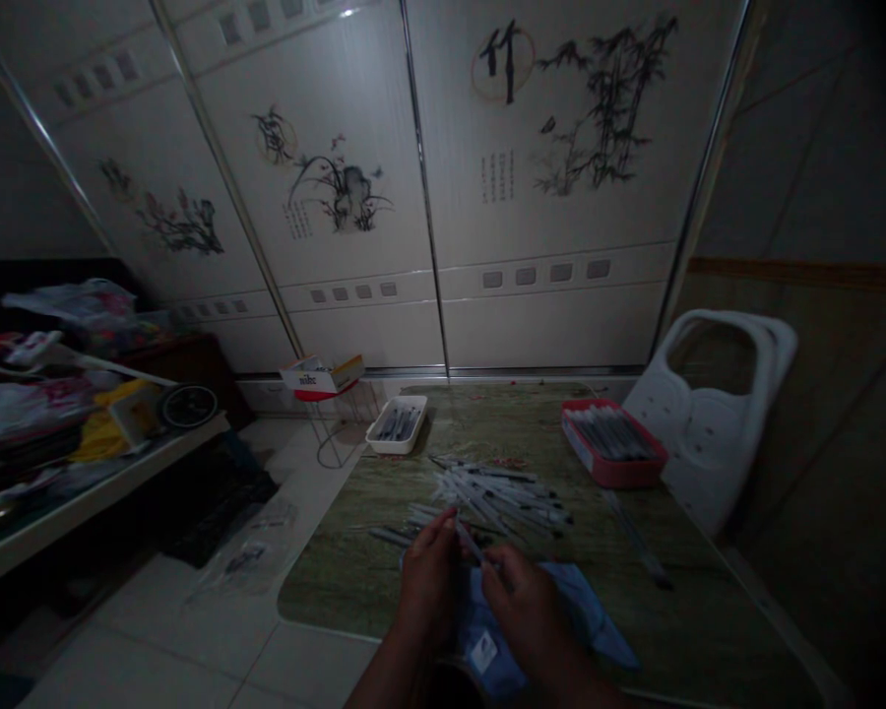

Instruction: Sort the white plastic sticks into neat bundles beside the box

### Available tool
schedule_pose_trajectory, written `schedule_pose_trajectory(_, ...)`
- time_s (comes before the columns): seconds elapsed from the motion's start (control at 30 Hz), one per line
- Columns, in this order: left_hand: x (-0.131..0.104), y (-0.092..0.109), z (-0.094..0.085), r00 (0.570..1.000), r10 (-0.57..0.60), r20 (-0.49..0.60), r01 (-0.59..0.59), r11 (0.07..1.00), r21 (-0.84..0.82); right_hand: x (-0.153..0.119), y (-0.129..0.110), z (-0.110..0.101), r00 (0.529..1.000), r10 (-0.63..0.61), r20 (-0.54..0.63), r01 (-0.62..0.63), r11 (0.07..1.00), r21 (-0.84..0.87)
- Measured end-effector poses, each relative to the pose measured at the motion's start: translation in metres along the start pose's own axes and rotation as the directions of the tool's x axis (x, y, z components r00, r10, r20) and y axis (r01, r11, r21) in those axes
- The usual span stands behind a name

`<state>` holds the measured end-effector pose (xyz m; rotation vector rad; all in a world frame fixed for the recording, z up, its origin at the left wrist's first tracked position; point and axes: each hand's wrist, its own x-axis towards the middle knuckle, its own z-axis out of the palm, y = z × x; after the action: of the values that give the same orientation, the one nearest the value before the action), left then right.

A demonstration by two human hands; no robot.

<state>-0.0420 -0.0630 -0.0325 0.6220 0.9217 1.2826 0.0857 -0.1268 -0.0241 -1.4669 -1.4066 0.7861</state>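
Observation:
Both hands meet low in the middle of the view, over the near part of the table. Between them runs a slim, pale pen (pixel 470 541). My left hand (pixel 428 576) pinches its far end with thumb and fingertips. Closed around the near end is my right hand (pixel 523 596), which hides that part. Just beyond lies a loose pile of clear pens (pixel 494 492) with dark ends, pointing in various directions. Blue cloth (pixel 587 615) spreads beneath and beside my hands. The light is dim, so fine detail of the pen cannot be made out.
A white basket (pixel 393 447) of dark, slender pieces stands back left. At the right, a red basket (pixel 624 475) holds many pens, with a separate bundle (pixel 639 542) nearer me. A white folding chair (pixel 698 423) leans beside the table (pixel 325 581). A red stool (pixel 350 391) carries a box (pixel 323 378).

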Motion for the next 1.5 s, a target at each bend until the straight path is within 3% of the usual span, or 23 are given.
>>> schedule_pose_trajectory(0.17,0.001,0.001,0.000,1.000,0.018,0.007,-0.019,0.998,0.065,0.004,-0.001,-0.003,1.000,0.016,0.013,-0.016,1.000,-0.018)
schedule_pose_trajectory(0.3,-0.002,0.003,0.002,0.999,0.035,0.019,-0.037,0.993,0.111,0.005,-0.002,-0.011,0.997,-0.078,0.026,0.078,0.997,-0.015)
schedule_pose_trajectory(0.5,-0.013,0.006,0.010,0.997,0.067,0.041,-0.075,0.973,0.220,0.001,-0.002,-0.034,0.994,-0.107,-0.025,0.107,0.994,0.008)
schedule_pose_trajectory(0.67,-0.015,0.003,0.012,0.998,0.065,0.021,-0.068,0.981,0.182,0.005,0.014,-0.085,0.948,-0.010,-0.319,-0.008,0.998,-0.055)
schedule_pose_trajectory(0.8,-0.013,-0.001,0.010,0.997,0.073,0.035,-0.078,0.977,0.198,0.009,0.042,-0.137,0.849,0.023,-0.528,-0.104,0.987,-0.124)
schedule_pose_trajectory(0.9,-0.013,-0.003,0.009,0.996,0.078,0.037,-0.084,0.977,0.195,0.009,0.068,-0.167,0.785,0.026,-0.619,-0.235,0.937,-0.259)
schedule_pose_trajectory(0.97,-0.013,-0.003,0.009,0.996,0.080,0.046,-0.087,0.979,0.184,0.008,0.081,-0.179,0.776,0.023,-0.631,-0.302,0.891,-0.339)
schedule_pose_trajectory(1.07,-0.014,-0.003,0.010,0.995,0.081,0.051,-0.090,0.975,0.203,0.005,0.091,-0.186,0.793,0.028,-0.608,-0.384,0.799,-0.464)
schedule_pose_trajectory(1.23,-0.016,-0.001,0.012,0.997,0.071,0.035,-0.077,0.974,0.213,0.004,0.086,-0.187,0.817,0.144,-0.559,-0.498,0.665,-0.556)
schedule_pose_trajectory(1.5,-0.018,0.000,0.015,0.995,0.086,0.041,-0.093,0.968,0.231,0.004,0.086,-0.188,0.828,0.205,-0.522,-0.515,0.646,-0.563)
